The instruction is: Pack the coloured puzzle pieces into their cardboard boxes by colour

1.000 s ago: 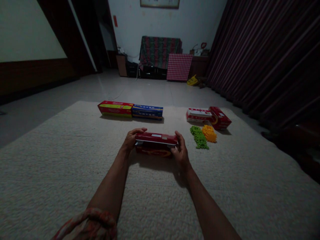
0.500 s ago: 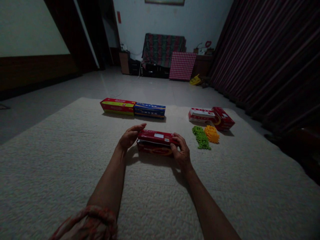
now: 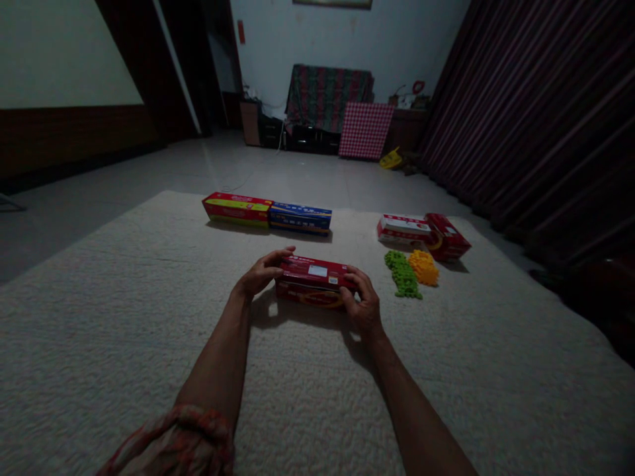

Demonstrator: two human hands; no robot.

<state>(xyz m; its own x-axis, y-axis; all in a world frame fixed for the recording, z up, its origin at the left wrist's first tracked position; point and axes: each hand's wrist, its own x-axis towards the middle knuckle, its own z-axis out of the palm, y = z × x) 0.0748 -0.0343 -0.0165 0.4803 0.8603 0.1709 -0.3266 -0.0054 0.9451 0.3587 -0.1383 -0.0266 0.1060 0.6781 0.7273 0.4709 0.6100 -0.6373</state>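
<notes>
A long dark red cardboard box (image 3: 312,296) lies on the cream quilted mat in front of me, its lid down along the front edge. A white label shows on top. My left hand (image 3: 262,272) rests at the box's left end, with thumb and fingers against the corner and lid. At the right end, my right hand (image 3: 363,299) grips the box, fingers over the top and thumb on the front edge. What is inside the box cannot be seen.
Beyond the box lie a red-and-yellow box (image 3: 238,210) and a blue box (image 3: 300,219), end to end. To the right are a white-and-red box (image 3: 404,229), another red box (image 3: 448,238), green plastic pieces (image 3: 404,274) and yellow-orange plastic pieces (image 3: 424,268). The mat (image 3: 149,317) spreads around them.
The box's lid has gone down, and the dark gap along its front edge has closed. My left hand has come in against the box's left end. My right hand stays on the right end.
</notes>
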